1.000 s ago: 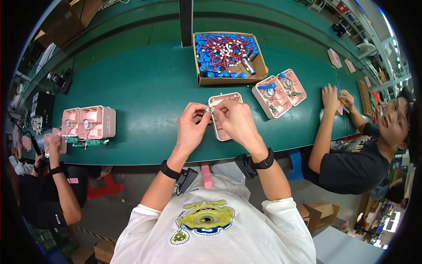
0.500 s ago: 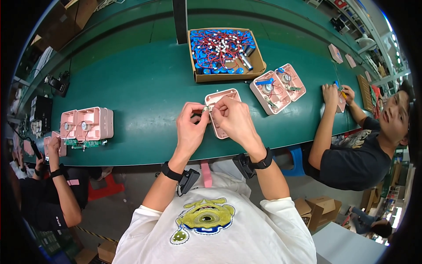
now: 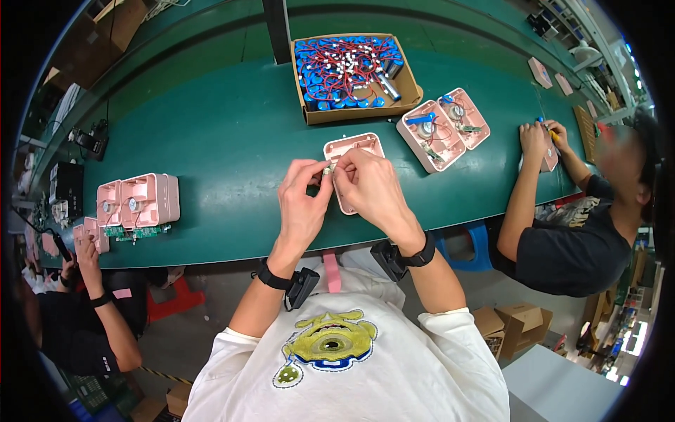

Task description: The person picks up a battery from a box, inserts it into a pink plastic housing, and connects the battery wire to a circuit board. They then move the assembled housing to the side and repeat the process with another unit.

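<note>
Over a pink plastic housing (image 3: pixel 335 146) on the bench, my two hands meet at a small whitish-green part (image 3: pixel 328 169), too small to tell its kind. Thumb and forefinger of my left hand (image 3: pixel 302 193) pinch it from the left. My right hand (image 3: pixel 369 184) is closed in a pinch at its right side, with the fingertips partly hiding it. The right hand also covers much of the housing, which lies open side up with thin wires in its far end.
A cardboard box (image 3: pixel 307 105) of blue cylindrical batteries with red leads stands beyond my hands. Right of it lies an opened pink housing (image 3: pixel 439 163) with circuit boards. Stacked pink housings (image 3: pixel 169 200) stand left. Co-workers sit at both sides of the green bench (image 3: pixel 239 190).
The view has shifted slightly. My fingers have moved a little on the small part, still held above the housing. The co-worker at the right has turned their head.
</note>
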`<state>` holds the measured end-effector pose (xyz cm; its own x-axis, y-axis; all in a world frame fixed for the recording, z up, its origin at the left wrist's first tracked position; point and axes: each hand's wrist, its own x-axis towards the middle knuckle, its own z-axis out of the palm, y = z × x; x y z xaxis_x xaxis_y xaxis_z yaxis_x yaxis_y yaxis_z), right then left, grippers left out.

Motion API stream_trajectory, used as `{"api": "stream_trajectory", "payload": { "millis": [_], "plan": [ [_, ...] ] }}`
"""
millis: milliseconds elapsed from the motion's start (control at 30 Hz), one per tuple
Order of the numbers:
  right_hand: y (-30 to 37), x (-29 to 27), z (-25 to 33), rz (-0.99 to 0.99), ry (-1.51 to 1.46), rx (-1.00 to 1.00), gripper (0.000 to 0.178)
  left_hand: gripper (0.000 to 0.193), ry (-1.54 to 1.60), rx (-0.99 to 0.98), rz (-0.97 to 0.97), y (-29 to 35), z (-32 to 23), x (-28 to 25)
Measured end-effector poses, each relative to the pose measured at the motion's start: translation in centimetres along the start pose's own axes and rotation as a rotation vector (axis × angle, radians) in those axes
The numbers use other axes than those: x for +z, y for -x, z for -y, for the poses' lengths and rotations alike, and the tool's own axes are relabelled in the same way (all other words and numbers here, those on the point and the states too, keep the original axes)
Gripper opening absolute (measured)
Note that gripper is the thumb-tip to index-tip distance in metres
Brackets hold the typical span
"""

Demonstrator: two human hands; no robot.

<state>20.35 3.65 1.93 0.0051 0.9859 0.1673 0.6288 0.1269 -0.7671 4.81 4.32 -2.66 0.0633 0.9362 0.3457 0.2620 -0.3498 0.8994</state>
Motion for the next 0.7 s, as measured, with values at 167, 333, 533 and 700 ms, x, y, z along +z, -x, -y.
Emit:
{"api": "stream_trajectory", "payload": {
  "millis": [167, 333, 533, 700],
  "plan": [
    [0.10, 0.12, -0.06, -0.038, 0.024, -0.058, 0.014, 0.018, 0.025, -0.021, 0.011, 0.07, -0.33, -0.20],
    [0.35, 0.52, -0.17, -0.056, 0.029, -0.076, 0.012, 0.017, 0.049, -0.022, 0.011, 0.19, -0.49, -0.16],
    [0.70, 0.60, 0.53, -0.067, 0.072, -0.046, 0.011, 0.017, 0.033, 0.008, 0.016, 0.45, -0.56, -0.03],
    [0.14, 0.08, 0.46, -0.042, 0.125, -0.067, 0.013, 0.015, 0.112, -0.039, 0.008, -0.13, 0.28, 0.27]
  ]
}}
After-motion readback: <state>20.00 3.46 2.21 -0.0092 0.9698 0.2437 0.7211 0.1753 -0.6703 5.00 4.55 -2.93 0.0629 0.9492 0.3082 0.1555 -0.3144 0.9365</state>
